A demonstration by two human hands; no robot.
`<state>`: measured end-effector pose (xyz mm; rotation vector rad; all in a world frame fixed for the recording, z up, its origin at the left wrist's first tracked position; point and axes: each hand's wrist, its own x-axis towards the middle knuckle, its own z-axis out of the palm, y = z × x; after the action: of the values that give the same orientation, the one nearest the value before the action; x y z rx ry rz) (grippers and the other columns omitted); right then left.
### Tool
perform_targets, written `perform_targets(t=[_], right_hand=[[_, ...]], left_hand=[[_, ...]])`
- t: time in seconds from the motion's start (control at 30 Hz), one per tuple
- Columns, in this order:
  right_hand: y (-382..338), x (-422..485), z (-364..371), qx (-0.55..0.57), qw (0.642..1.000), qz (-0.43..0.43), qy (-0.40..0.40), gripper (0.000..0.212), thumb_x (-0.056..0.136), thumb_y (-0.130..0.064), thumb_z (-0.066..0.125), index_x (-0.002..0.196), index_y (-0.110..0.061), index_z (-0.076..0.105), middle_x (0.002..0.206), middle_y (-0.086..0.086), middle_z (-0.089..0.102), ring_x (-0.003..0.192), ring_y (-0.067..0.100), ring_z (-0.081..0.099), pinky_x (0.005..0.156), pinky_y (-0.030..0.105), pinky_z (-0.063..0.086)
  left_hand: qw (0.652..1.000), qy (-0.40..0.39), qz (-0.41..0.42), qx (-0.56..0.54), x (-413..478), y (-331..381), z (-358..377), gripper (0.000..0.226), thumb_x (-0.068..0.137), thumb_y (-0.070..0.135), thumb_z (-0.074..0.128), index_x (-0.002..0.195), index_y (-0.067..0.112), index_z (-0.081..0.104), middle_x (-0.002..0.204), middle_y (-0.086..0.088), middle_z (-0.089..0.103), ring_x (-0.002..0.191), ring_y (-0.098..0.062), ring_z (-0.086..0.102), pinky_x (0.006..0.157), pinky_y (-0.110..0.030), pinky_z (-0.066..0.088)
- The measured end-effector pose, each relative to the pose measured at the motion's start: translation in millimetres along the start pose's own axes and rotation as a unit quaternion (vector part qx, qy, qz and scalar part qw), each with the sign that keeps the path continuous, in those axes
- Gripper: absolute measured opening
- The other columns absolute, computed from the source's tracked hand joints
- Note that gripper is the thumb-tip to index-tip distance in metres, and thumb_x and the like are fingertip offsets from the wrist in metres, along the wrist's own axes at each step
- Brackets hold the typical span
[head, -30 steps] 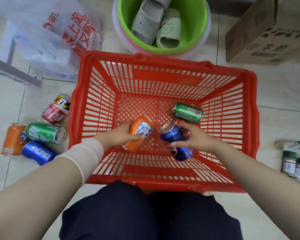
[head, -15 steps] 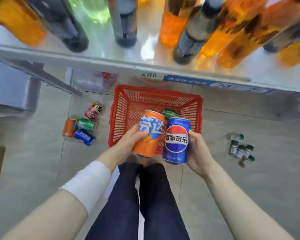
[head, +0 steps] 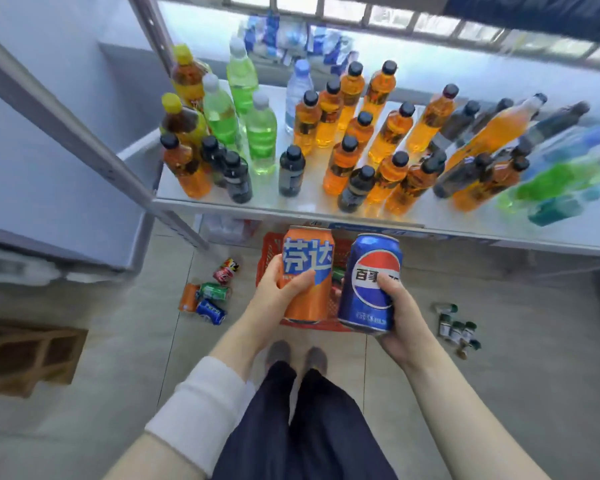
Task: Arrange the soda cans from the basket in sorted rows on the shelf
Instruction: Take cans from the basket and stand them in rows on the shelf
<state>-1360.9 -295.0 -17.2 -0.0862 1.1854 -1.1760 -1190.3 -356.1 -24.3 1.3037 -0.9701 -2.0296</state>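
Observation:
My left hand (head: 278, 292) grips an orange Fanta can (head: 307, 271), held upright. Beside it my right hand (head: 395, 313) grips a blue Pepsi can (head: 371, 282), also upright; the two cans nearly touch. Both are raised just below the front edge of the metal shelf (head: 291, 211). The red basket (head: 267, 254) stands on the floor under the cans, mostly hidden by them; a green can (head: 338, 273) shows inside it. Several more cans (head: 208, 296) lie on the floor to the basket's left.
The shelf is crowded with upright drink bottles (head: 357, 140), orange, green and dark. A slanted shelf post (head: 84, 133) runs at the left. Small jars (head: 456, 327) sit on the floor at the right. A wooden crate (head: 28, 355) lies at the far left.
I have stood up from the basket with one can in each hand. The view has lifted, so the shelf top and its bottles now show, and the cans are nearer the shelf edge.

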Motion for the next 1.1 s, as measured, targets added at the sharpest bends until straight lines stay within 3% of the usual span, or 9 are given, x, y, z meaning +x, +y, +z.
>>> perform_targets(t=[0.13, 0.37, 0.47, 0.57, 0.67, 0.77, 0.93, 1.1], right_hand=[[-15, -21, 35, -0.002, 0.999, -0.023, -0.024, 0.112, 0.035, -0.050, 0.087, 0.127, 0.002, 0.051, 0.110, 0.022, 0.063, 0.089, 0.030, 0.064, 0.079, 0.042, 0.055], [-60, -54, 87, -0.085, 0.988, -0.105, -0.072, 0.105, 0.028, -0.056, 0.089, 0.115, -0.009, 0.053, 0.091, 0.008, 0.071, 0.078, 0.021, 0.069, 0.063, 0.032, 0.057], [-78, -67, 101, -0.115, 0.980, -0.122, -0.103, 0.101, 0.026, -0.054, 0.089, 0.111, -0.015, 0.053, 0.086, 0.003, 0.072, 0.077, 0.019, 0.070, 0.061, 0.029, 0.056], [-97, -78, 113, -0.148, 0.970, -0.140, -0.132, 0.105, 0.025, -0.056, 0.088, 0.115, -0.017, 0.052, 0.089, 0.003, 0.073, 0.078, 0.021, 0.071, 0.060, 0.028, 0.055], [-118, -85, 123, -0.170, 0.957, -0.169, -0.163, 0.105, 0.025, -0.057, 0.088, 0.116, -0.016, 0.052, 0.091, 0.006, 0.073, 0.079, 0.022, 0.071, 0.060, 0.028, 0.055], [-140, -89, 137, -0.175, 0.946, -0.199, -0.188, 0.103, 0.025, -0.057, 0.088, 0.114, -0.017, 0.054, 0.092, 0.007, 0.073, 0.079, 0.024, 0.071, 0.060, 0.030, 0.055], [-174, -89, 156, -0.182, 0.932, -0.239, -0.200, 0.100, 0.023, -0.058, 0.087, 0.109, -0.016, 0.056, 0.087, 0.006, 0.072, 0.075, 0.022, 0.070, 0.059, 0.034, 0.056], [-200, -88, 183, -0.167, 0.925, -0.273, -0.205, 0.100, 0.023, -0.055, 0.089, 0.109, -0.017, 0.056, 0.088, 0.008, 0.070, 0.076, 0.025, 0.068, 0.062, 0.037, 0.057]], left_hand=[[0.999, 0.009, 0.043, 0.001, -22, 33, -5, 0.063, 0.053, 0.049, 0.070, 0.110, 0.026, 0.056, 0.104, 0.001, 0.070, 0.090, -0.014, 0.068, 0.074, -0.028, 0.054], [0.991, 0.051, 0.125, -0.009, -53, 92, 1, 0.059, 0.053, 0.050, 0.069, 0.106, 0.028, 0.056, 0.092, 0.005, 0.073, 0.082, -0.011, 0.069, 0.066, -0.023, 0.054], [0.987, 0.068, 0.143, -0.027, -63, 111, 6, 0.070, 0.052, 0.051, 0.072, 0.115, 0.027, 0.052, 0.099, 0.003, 0.072, 0.087, -0.014, 0.070, 0.068, -0.027, 0.056], [0.984, 0.085, 0.158, -0.018, -71, 131, 14, 0.100, 0.041, 0.062, 0.080, 0.128, 0.025, 0.045, 0.115, -0.003, 0.066, 0.099, -0.021, 0.067, 0.080, -0.037, 0.056], [0.977, 0.105, 0.186, -0.026, -75, 153, 22, 0.110, 0.036, 0.058, 0.082, 0.132, 0.020, 0.043, 0.118, -0.006, 0.064, 0.101, -0.022, 0.066, 0.072, -0.030, 0.056], [0.967, 0.123, 0.224, -0.018, -79, 174, 26, 0.095, 0.036, 0.056, 0.080, 0.121, 0.022, 0.052, 0.109, -0.004, 0.068, 0.096, -0.021, 0.067, 0.070, -0.030, 0.055], [0.954, 0.149, 0.259, 0.021, -82, 207, 26, 0.078, 0.045, 0.059, 0.070, 0.114, 0.028, 0.054, 0.106, -0.004, 0.067, 0.095, -0.025, 0.065, 0.082, -0.048, 0.053], [0.941, 0.153, 0.300, 0.028, -81, 243, 22, 0.070, 0.046, 0.055, 0.070, 0.108, 0.027, 0.057, 0.104, -0.003, 0.069, 0.092, -0.021, 0.066, 0.078, -0.039, 0.055]])
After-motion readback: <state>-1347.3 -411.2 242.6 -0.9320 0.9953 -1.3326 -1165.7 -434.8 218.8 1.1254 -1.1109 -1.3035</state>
